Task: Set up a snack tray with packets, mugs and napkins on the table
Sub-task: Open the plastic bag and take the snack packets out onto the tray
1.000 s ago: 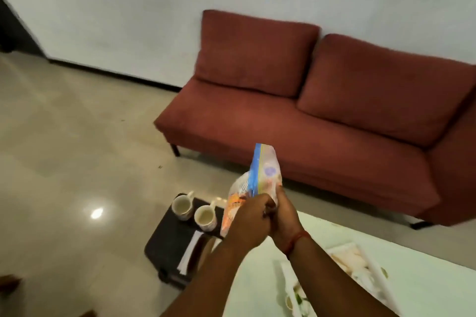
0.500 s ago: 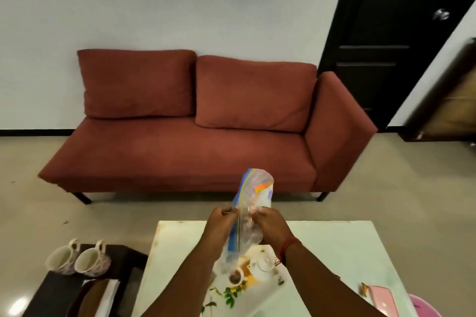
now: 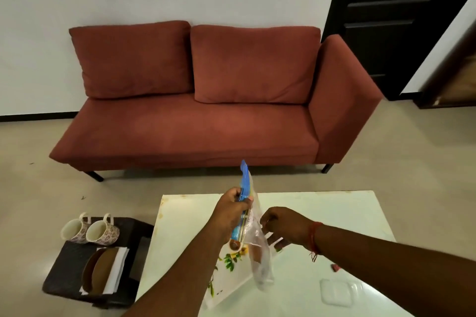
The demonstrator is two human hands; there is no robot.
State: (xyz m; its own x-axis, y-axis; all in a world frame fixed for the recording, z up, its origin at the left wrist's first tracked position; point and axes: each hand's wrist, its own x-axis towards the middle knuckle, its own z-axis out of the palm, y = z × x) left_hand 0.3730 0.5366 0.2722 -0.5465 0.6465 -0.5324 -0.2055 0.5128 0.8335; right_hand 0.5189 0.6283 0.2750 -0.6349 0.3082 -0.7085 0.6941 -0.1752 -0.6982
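Gripping the packet (image 3: 246, 203) in the left hand (image 3: 233, 210), right hand (image 3: 283, 226) loosely open beside it, we should lay it flat on the tray (image 3: 231, 280).

snack packet (image 3: 253, 237): thin plastic film, clear and crinkled, with a glossy blue printed edge
table (image 3: 322, 213): smooth, pale, glossy top (it mirrors the light)
tray (image 3: 226, 280): smooth white surface with a printed leaf pattern
mugs (image 3: 90, 230): glazed ceramic, flower-patterned outside, plain cream inside
napkins (image 3: 117, 270): white matt paper
side stool (image 3: 61, 275): dark, rough-textured top
sofa (image 3: 195, 121): rust-red matt cloth
floor (image 3: 28, 193): polished beige tile
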